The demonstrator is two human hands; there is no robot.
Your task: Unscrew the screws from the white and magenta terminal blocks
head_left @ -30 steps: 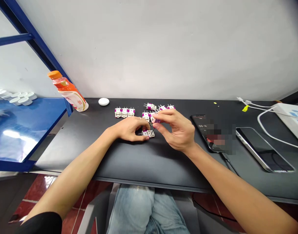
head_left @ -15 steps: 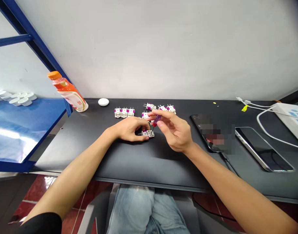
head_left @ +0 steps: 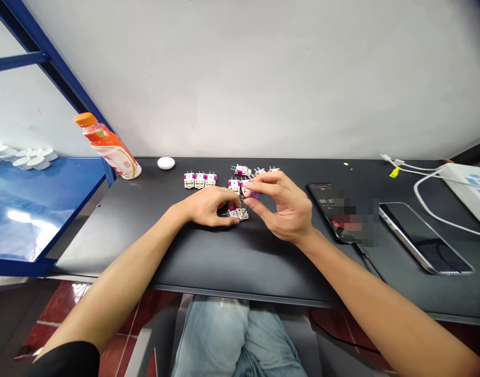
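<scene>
Black table [head_left: 208, 267], orange-capped bottle [head_left: 113, 153], blue frame [head_left: 63, 68]

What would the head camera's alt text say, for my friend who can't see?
A left hand steadies a small white-and-purple part on a black table while the right hand holds a purple-handled screwdriver to it. Similar parts, an orange bottle and two phones are around them.

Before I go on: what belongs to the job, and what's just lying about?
Likely job: screwdriver in right hand; white-and-purple part at left hand; matching parts nearby.

Lying about: orange bottle; white oval object; black phone; silver-edged phone; white box.
</scene>
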